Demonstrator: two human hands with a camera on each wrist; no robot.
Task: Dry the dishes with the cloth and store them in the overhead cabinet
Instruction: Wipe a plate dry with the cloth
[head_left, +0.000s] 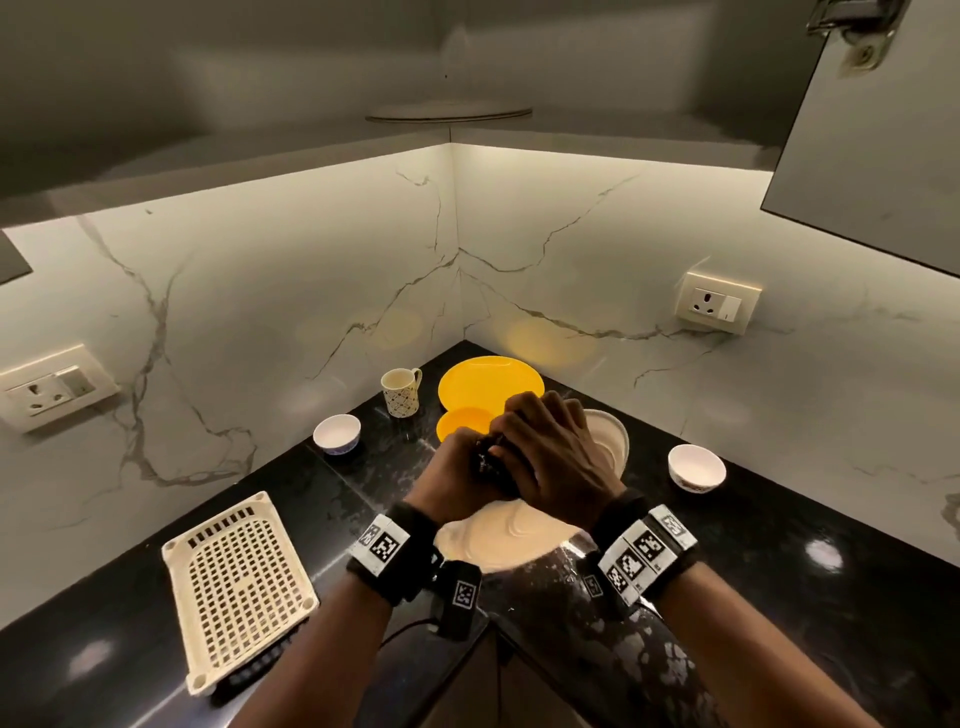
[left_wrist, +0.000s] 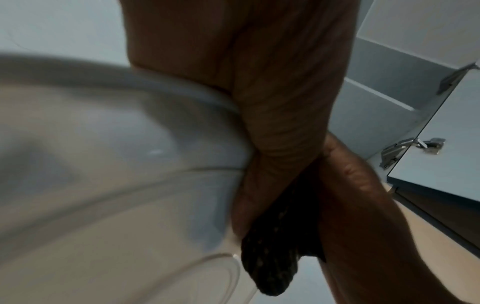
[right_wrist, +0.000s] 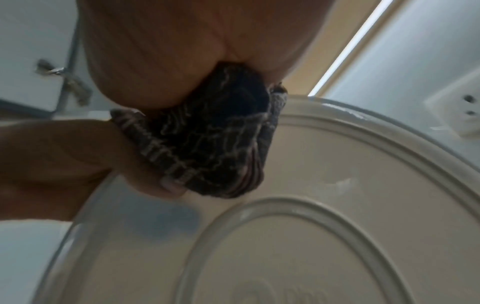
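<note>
Both hands bunch a dark cloth over a cream plate on the black desk.

The left hand (head_left: 457, 475) and right hand (head_left: 558, 452) are curled together round the wadded, dark patterned cloth (head_left: 488, 465), held over the round cream plate (head_left: 511, 535) lying flat beneath them. The right wrist view shows the cloth's woven pale lines and the plate's raised rings, which the hands hide from above. Behind them sit a yellow plate (head_left: 488, 382), a smaller yellow dish (head_left: 460, 421), a patterned mug (head_left: 401, 391) and two white bowls (head_left: 336, 434) (head_left: 696, 467). A slotted plastic rack (head_left: 239, 587) lies at left. The cabinet door (head_left: 872, 130) overhead stands open.
</note>
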